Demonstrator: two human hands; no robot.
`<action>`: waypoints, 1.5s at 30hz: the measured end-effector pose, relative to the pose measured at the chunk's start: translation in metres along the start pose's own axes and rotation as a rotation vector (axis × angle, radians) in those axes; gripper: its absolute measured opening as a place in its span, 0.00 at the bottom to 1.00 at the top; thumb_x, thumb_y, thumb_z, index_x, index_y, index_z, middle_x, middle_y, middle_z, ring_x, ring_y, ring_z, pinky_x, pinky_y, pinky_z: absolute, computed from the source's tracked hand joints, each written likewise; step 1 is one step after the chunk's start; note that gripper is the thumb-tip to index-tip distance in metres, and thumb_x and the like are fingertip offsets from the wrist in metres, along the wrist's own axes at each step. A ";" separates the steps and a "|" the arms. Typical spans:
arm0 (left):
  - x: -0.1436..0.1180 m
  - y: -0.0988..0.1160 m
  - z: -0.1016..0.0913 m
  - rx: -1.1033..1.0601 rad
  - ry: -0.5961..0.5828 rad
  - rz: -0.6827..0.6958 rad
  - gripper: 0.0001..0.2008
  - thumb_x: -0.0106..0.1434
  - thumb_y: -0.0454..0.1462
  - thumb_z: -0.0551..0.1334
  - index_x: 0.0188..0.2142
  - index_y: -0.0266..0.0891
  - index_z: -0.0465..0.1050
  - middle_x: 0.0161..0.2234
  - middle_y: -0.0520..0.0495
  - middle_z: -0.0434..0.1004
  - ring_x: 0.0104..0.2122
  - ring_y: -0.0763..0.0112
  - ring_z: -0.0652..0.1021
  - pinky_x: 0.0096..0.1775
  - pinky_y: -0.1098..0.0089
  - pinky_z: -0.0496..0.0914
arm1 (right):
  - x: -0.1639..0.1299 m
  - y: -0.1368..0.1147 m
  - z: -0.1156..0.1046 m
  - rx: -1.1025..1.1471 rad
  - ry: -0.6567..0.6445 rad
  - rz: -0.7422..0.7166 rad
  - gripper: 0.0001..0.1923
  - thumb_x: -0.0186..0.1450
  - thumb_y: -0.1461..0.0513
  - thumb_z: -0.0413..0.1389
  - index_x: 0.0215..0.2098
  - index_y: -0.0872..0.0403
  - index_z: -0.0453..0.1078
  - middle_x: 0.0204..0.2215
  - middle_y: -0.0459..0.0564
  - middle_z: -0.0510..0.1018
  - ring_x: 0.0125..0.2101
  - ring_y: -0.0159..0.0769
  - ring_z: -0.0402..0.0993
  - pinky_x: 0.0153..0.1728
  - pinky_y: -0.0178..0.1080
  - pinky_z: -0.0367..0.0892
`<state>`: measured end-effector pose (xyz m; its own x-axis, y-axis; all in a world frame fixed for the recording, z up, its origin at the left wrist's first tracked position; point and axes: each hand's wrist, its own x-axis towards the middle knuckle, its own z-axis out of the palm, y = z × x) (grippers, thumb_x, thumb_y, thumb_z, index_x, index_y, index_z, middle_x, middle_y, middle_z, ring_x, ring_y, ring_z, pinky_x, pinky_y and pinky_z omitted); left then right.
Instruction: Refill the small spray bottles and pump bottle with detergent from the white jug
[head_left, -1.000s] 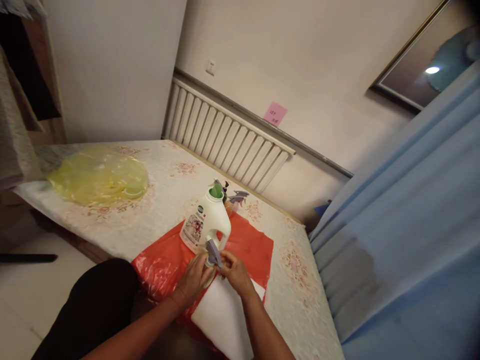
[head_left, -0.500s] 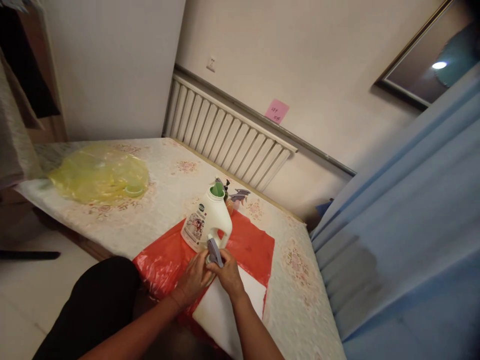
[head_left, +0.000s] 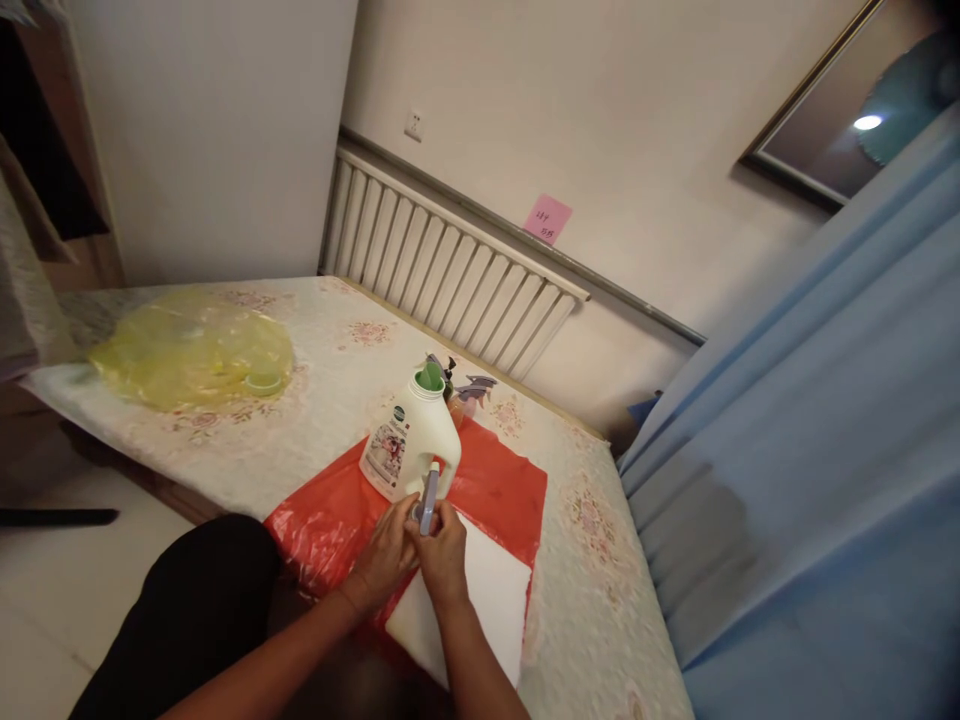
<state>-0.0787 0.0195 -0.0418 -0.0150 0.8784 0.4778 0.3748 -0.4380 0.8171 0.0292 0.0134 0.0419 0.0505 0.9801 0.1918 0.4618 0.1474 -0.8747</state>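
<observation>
My left hand [head_left: 388, 553] and my right hand [head_left: 442, 550] are closed together around a small spray bottle; only its grey-purple trigger head [head_left: 429, 495] shows above my fingers. My right hand grips the neck of that head, my left hand wraps the bottle body, which is hidden. Just behind stands a white detergent jug [head_left: 409, 446] with a green open spout. All of this is over a red plastic bag [head_left: 495, 490] spread on the table, with a white sheet [head_left: 480, 600] under my right wrist.
More spray bottles with purple triggers [head_left: 471, 388] stand behind the jug. A yellow plastic bag [head_left: 191, 347] lies at the far left of the floral tablecloth [head_left: 330, 350]. A radiator [head_left: 442, 270] runs along the wall. A blue curtain [head_left: 810, 450] hangs at the right.
My right hand has shifted left and closed tighter on the sprayer's neck. The trigger head has turned from pointing sideways to pointing away from me. The jug has not moved.
</observation>
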 end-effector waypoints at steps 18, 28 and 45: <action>0.000 0.005 -0.002 0.062 -0.004 0.014 0.27 0.61 0.35 0.55 0.61 0.37 0.62 0.56 0.34 0.73 0.58 0.52 0.73 0.59 0.48 0.68 | 0.006 0.004 -0.012 0.061 -0.133 -0.059 0.11 0.56 0.64 0.55 0.35 0.54 0.78 0.22 0.39 0.64 0.24 0.32 0.58 0.28 0.33 0.57; -0.003 -0.003 -0.015 -0.018 -0.085 -0.027 0.27 0.66 0.43 0.58 0.62 0.36 0.60 0.59 0.31 0.71 0.59 0.49 0.73 0.60 0.45 0.68 | -0.007 0.000 0.008 -0.125 0.067 0.049 0.09 0.53 0.63 0.65 0.34 0.51 0.75 0.27 0.43 0.75 0.26 0.36 0.69 0.30 0.35 0.64; 0.004 -0.040 -0.063 0.249 -0.092 -0.121 0.20 0.70 0.46 0.49 0.53 0.38 0.68 0.51 0.38 0.79 0.51 0.57 0.79 0.56 0.55 0.73 | 0.000 -0.009 0.003 -0.300 0.096 -0.073 0.03 0.59 0.64 0.63 0.31 0.53 0.74 0.30 0.48 0.78 0.32 0.40 0.76 0.36 0.38 0.68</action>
<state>-0.1518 0.0286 -0.0523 0.0067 0.9400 0.3412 0.5916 -0.2788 0.7565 0.0223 0.0124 0.0478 0.0844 0.9493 0.3029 0.7070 0.1572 -0.6895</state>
